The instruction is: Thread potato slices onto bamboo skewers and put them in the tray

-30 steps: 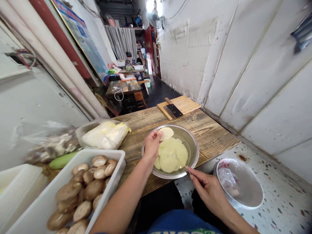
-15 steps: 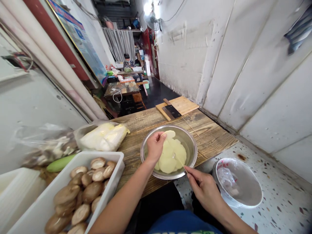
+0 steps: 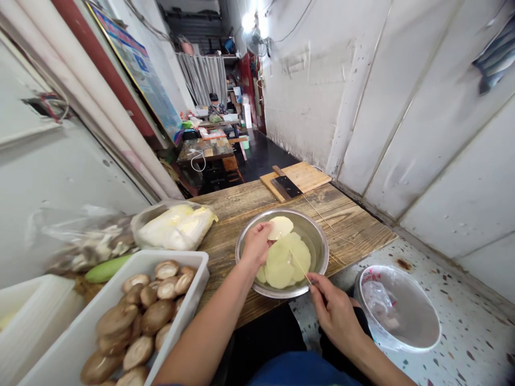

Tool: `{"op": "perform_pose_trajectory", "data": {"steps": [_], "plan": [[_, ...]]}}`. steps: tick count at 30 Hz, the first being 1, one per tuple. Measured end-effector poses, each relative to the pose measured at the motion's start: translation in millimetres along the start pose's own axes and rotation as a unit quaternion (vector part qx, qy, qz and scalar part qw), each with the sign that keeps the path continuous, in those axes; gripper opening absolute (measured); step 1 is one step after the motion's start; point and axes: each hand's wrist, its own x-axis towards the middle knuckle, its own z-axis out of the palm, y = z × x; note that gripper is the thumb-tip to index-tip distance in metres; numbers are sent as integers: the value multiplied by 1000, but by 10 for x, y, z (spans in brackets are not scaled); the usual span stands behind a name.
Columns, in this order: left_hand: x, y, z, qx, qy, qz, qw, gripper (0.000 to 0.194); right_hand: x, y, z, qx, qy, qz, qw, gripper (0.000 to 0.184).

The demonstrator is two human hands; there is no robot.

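My left hand [image 3: 257, 245] pinches a thin pale potato slice [image 3: 280, 228] over the far left part of a steel bowl [image 3: 323, 236]. In the bowl, several more potato slices [image 3: 281, 265] lie overlapping in water. Between the thumb and fingers of my right hand [image 3: 332, 300], at the bowl's near right rim, is a thin wooden skewer [image 3: 300, 265]. Its tip points up and left over the slices, apart from the slice in my left hand as far as I can see.
A white bin of shiitake mushrooms [image 3: 159, 316] and bagged cabbage [image 3: 177, 225] stand left. Behind the bowl, a cleaver [image 3: 286, 187] rests on a cutting board [image 3: 308, 176]. Loose skewers [image 3: 317, 212] lie right of it. A lined bucket [image 3: 418, 321] stands right; a person [image 3: 216, 104] sits far back.
My left hand has tilted its potato slice, which now shows its broad face again. The skewer in my right hand has swung slightly more upright over the bowl. The view has shifted a little.
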Motion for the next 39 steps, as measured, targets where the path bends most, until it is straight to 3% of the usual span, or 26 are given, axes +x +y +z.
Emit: {"op": "perform_pose_trajectory", "data": {"steps": [8, 19, 39], "plan": [[4, 31, 45, -32, -5, -81, 996, 12, -9, 35, -53, -23, -49, 26, 998, 23], [-21, 38, 97, -41, 3, -97, 994, 8, -28, 83, 87, -1, 70, -38, 997, 32], [-27, 113, 151, -47, -1, -117, 992, 7, 61, -26, 194, -98, 87, -107, 986, 34]]}}
